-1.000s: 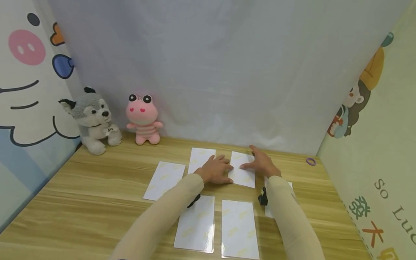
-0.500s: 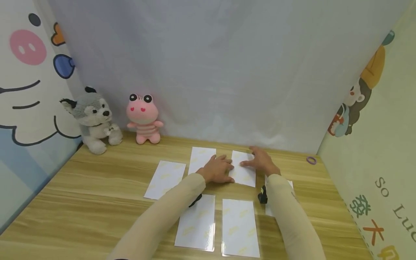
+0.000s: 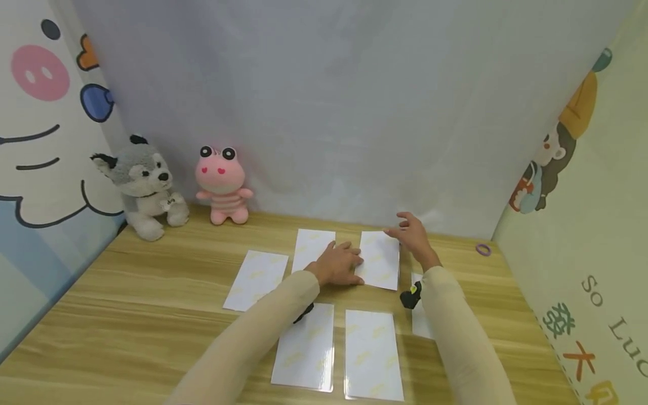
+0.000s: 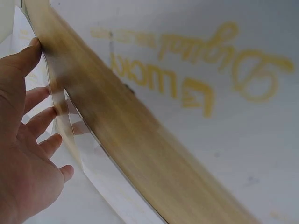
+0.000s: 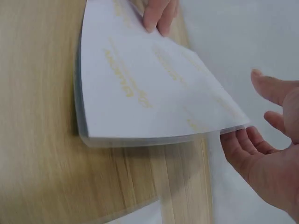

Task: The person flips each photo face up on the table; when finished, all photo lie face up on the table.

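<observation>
A white photo-paper-like sheet [image 3: 379,260] with faint yellow print lies at the back of the table between my hands. Along its left edge rests my left hand [image 3: 336,265], fingers spread and palm down; the left wrist view shows those fingertips [image 4: 35,44] right at a sheet's edge. My right hand [image 3: 414,241] is at the sheet's far right corner. In the right wrist view the sheet [image 5: 140,79] shows a clear glossy border, its corner overlapping the lower fingers of my right hand [image 5: 266,163], while the thumb stands apart from it.
Several similar sheets lie around, including a back-left sheet [image 3: 311,244], a left sheet [image 3: 257,275] and a front sheet [image 3: 373,354]. A husky plush [image 3: 147,188] and a pink plush [image 3: 223,185] sit at back left. A purple ring [image 3: 483,250] lies at right.
My right hand has slid back and up from the sheet's right side to its far corner, uncovering more of the sheet. My left hand has stayed in place.
</observation>
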{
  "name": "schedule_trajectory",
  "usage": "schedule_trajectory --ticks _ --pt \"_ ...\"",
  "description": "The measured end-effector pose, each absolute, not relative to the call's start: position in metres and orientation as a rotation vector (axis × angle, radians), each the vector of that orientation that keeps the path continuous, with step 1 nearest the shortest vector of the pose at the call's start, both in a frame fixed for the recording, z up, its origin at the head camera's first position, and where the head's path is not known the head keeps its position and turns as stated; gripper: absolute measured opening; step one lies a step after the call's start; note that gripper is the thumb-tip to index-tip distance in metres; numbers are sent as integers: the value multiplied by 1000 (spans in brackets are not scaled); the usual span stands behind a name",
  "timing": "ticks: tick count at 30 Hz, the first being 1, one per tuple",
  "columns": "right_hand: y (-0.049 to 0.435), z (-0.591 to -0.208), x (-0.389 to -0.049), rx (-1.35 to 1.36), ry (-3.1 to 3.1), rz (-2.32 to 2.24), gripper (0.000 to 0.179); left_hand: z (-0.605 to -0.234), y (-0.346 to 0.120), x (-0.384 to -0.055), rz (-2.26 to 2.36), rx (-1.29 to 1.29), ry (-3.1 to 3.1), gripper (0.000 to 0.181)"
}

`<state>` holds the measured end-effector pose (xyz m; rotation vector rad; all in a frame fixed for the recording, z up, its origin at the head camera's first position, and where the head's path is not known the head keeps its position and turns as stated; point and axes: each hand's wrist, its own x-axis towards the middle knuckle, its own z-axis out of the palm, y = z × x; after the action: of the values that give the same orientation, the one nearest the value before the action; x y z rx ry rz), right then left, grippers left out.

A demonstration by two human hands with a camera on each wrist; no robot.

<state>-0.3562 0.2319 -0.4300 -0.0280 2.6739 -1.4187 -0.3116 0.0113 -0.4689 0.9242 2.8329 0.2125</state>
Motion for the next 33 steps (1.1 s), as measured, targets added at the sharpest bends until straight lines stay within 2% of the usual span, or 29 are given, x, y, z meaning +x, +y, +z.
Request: schedule_trajectory --ticks 5,11,20,28,33 --pt "233 -432 -356 -28 2579 -1446 73 -469 10 -312 232 929 2839 60" --pt "237 -439 -353 -150 2582 -1322 64 -467 8 -311 238 918 2856 60" --pt "238 -443 -347 -152 2607 -1374 58 -468 14 -310 267 923 2873 58" --pt "240 -436 -346 -159 2595 -1432 59 -467 14 -307 412 1020 2869 49" --pt "241 -431 -344 -133 2560 -1495 58 -467 17 -303 604 1057 2810 59"
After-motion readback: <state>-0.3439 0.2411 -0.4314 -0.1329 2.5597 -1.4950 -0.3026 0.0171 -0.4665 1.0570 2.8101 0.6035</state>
